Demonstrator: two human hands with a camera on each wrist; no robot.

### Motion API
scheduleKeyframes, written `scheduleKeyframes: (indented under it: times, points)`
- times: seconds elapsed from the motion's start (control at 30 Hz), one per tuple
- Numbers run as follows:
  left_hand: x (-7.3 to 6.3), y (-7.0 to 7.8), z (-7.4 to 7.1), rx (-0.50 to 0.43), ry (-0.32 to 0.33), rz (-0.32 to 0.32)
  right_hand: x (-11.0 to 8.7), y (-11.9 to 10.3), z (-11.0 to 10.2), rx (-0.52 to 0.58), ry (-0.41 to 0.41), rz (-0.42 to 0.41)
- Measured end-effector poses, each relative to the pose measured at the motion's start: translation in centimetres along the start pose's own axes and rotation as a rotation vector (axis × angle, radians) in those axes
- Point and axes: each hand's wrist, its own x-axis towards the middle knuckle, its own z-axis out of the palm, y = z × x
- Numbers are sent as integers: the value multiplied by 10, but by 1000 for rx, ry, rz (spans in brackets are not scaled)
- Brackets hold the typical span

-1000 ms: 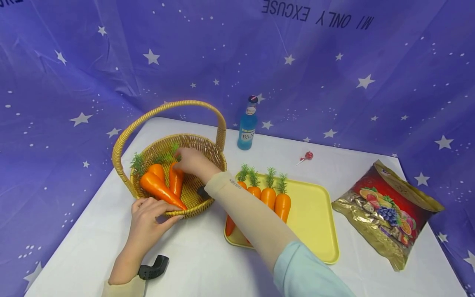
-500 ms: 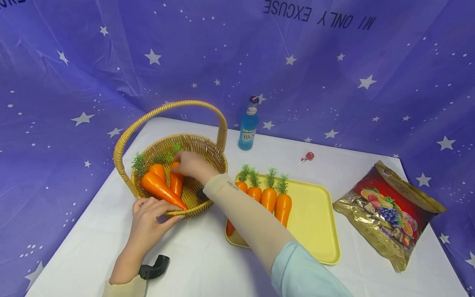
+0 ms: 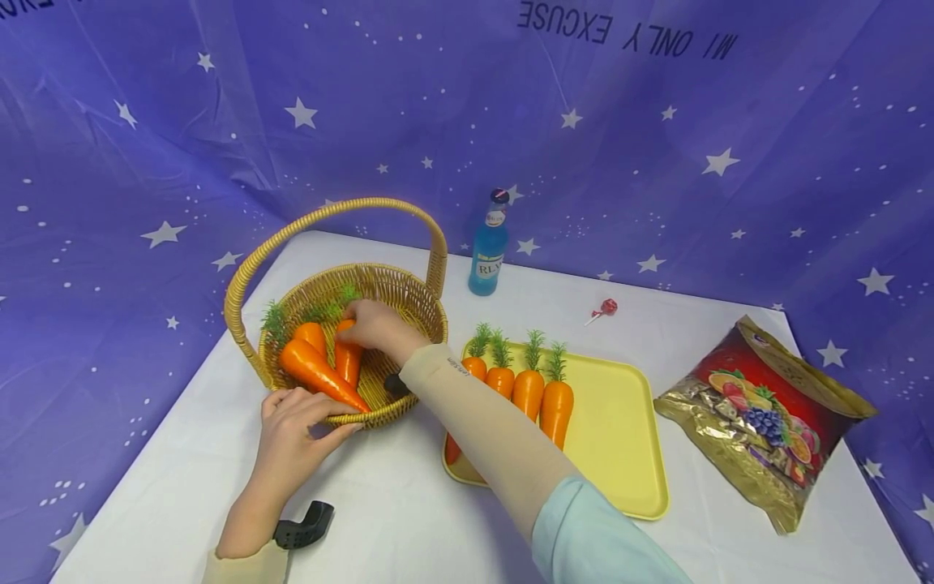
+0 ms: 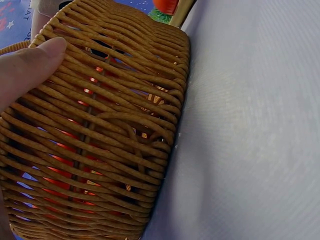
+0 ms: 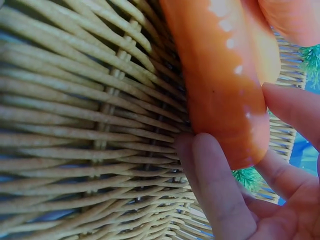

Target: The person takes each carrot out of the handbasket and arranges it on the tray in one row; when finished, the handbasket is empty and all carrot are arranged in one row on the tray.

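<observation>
A wicker basket [image 3: 400, 285] with a tall arched handle stands on the left of the table. My left hand [image 3: 292, 430] grips its near rim; in the left wrist view the thumb [image 4: 42, 60] lies against the woven outside, the other fingers mostly hidden. Inside the basket, my right hand [image 3: 383, 326] holds a carrot [image 3: 348, 361] near its leafy end. The right wrist view shows fingers [image 5: 215, 175] and thumb on either side of that carrot's thick end. Two more carrots lie to its left: one in front [image 3: 314, 369], another behind it [image 3: 310, 334].
A yellow tray [image 3: 613, 430] bears several carrots [image 3: 557, 405], partly hidden by my right forearm. Behind stand a blue bottle [image 3: 486, 259] and, farther right, a red lollipop [image 3: 608, 307]. A red and gold candy bag [image 3: 766, 422] lies at the right. Starry purple cloth hangs behind.
My right hand has lowered slightly at the carrot's leafy end inside the basket. My left hand stays on the rim, and the rest looks the same.
</observation>
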Motion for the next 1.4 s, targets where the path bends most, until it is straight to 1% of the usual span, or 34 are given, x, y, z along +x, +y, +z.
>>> scheduleKeyframes:
  times: [0.07, 0.2, 0.47, 0.73, 0.9, 1.07, 1.23, 1.4]
  points:
    - [1, 1, 0, 6, -1, 3, -1, 0, -2, 16, 1, -2]
    - [1, 2, 0, 12, -3, 7, -4, 0, -7, 52, 32, -18]
    - [0, 0, 1, -3, -6, 9, -6, 3, -21, 90, 89, -21]
    - [1, 2, 1, -1, 0, 16, -10, 11, -37, 104, 165, -90]
    - [1, 3, 1, 8, 6, 20, -15, 14, -48, 161, 214, -69]
    - [0, 3, 1, 9, 10, 12, -21, 20, -56, 231, 241, -58]
    - [-1, 3, 2, 13, 11, 11, -35, 27, -65, 298, 232, -98]
    - [-1, 4, 2, 10, 19, 7, -57, 30, -75, 374, 171, -149]
